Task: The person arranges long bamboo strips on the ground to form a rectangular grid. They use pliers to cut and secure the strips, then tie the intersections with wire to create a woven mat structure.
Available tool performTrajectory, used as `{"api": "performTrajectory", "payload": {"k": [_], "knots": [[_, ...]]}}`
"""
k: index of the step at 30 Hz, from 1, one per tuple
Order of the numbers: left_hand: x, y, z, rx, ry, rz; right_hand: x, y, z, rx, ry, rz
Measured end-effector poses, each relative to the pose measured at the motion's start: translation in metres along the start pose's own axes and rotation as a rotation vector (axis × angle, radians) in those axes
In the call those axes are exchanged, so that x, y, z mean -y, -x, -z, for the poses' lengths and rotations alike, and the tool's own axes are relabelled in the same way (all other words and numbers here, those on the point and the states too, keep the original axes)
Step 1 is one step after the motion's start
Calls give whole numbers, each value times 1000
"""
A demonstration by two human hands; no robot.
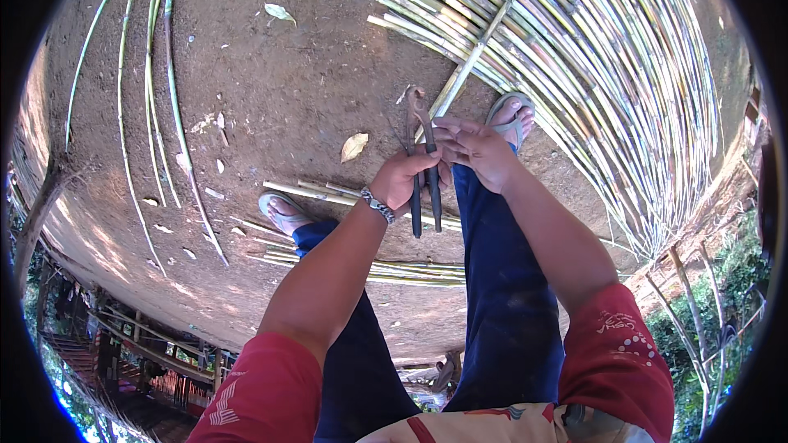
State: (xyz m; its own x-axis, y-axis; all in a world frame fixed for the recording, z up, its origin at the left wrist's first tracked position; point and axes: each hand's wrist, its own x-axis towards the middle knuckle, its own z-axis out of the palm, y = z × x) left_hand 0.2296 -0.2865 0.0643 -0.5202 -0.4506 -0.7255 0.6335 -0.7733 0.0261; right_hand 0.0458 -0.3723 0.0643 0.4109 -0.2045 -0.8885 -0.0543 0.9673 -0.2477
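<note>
In my left hand (400, 182) is a pair of pincers (411, 125), its rusty jaws pointing away from me and its dark handles hanging down past my fingers. My fingers and thumb are closed around the handles. Beside it, my right hand (484, 156) has its fingers stretched toward the pincers, and I see nothing held in it. Whether its fingertips touch the tool is hard to make out. A thin wire-like line shows near the jaws, too fine to name for certain. Just beyond, a long bamboo crosspiece (484, 37) lies across a row of bamboo poles (566, 41).
The pole row spreads across the far right. Several thin green poles (172, 74) lie at the left. More cut poles (410, 272) lie on the ground between and behind my sandalled feet. Dry leaves (355, 147) dot the dirt ground. Upright sticks (685, 312) stand at the right edge.
</note>
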Motion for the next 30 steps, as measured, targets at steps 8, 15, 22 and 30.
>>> {"api": "performTrajectory", "payload": {"k": [8, 15, 22, 30], "knots": [[8, 24, -32, -53, -150, 52, 15, 23, -64, -459, 501, 592], [21, 29, -31, -333, -879, 148, 29, 39, -64, -134, 649, 93], [58, 37, 46, -704, -1139, -95, 41, 80, -30, -110, 179, 345], [-34, 4, 127, -1240, -1297, -179, 16, 90, 1, 43, 1188, 531]]}}
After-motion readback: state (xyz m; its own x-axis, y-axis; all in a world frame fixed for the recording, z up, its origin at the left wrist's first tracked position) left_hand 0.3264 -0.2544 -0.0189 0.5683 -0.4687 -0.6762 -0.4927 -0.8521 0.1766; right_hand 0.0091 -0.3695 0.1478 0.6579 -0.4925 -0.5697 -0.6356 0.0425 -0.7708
